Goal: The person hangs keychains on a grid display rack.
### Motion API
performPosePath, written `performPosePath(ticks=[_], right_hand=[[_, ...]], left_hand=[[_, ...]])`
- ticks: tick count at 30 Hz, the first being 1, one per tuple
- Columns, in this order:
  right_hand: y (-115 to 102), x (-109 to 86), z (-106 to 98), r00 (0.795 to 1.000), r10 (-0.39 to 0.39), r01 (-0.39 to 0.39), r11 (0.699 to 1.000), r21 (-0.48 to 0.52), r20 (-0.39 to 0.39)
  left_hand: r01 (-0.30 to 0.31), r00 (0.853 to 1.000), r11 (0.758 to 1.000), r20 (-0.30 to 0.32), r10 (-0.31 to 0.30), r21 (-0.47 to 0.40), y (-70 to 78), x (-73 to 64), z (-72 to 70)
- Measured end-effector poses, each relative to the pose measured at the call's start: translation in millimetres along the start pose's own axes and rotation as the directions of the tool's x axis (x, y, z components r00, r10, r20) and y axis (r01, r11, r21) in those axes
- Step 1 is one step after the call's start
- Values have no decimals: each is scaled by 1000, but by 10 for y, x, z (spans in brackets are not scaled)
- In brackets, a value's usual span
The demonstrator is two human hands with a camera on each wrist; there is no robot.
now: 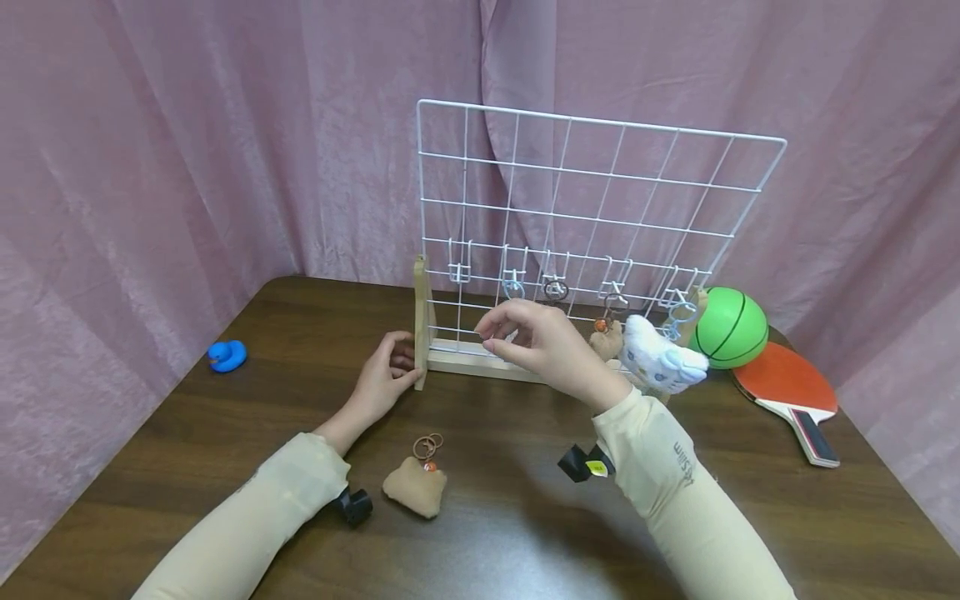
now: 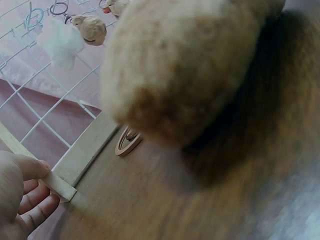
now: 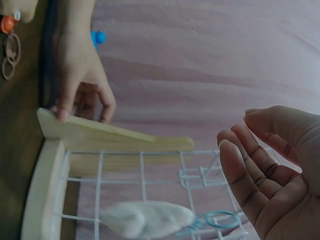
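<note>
A white wire rack (image 1: pixel 592 175) stands on a wooden base, with several white hooks (image 1: pixel 459 272) in a row. My left hand (image 1: pixel 381 375) holds the rack's wooden left end piece (image 1: pixel 421 325), thumb at its front edge. In front of the rack my right hand (image 1: pixel 536 337) hovers, fingers loosely bent and nothing between them. A white plush keychain (image 3: pixel 147 219) hangs near that hand, mostly hidden by it in the head view. A brown plush keychain (image 1: pixel 416 487) lies on the table by my left wrist, its ring toward the rack.
Farther right, a brown plush keychain (image 1: pixel 606 340) and a white-blue plush keychain (image 1: pixel 663 358) hang from hooks. A green ball (image 1: pixel 729 327) and a red paddle (image 1: pixel 787 383) lie beyond the rack's right end. A blue toy duck (image 1: pixel 227 356) sits at the left table edge.
</note>
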State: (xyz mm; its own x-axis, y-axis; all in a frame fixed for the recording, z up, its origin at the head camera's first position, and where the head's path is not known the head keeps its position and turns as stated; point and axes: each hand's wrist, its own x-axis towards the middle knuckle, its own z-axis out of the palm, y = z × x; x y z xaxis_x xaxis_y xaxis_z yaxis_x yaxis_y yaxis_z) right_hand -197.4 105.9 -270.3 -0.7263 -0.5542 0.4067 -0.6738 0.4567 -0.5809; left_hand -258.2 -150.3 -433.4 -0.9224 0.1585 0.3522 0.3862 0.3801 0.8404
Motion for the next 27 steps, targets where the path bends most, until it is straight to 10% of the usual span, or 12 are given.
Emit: performPosePath(ticks=[27], right_hand=[[259,-140,734,972,-24,11,998,57,233]], left_hand=[[-7,1000,1000,-6,7,14,-20,1,3]])
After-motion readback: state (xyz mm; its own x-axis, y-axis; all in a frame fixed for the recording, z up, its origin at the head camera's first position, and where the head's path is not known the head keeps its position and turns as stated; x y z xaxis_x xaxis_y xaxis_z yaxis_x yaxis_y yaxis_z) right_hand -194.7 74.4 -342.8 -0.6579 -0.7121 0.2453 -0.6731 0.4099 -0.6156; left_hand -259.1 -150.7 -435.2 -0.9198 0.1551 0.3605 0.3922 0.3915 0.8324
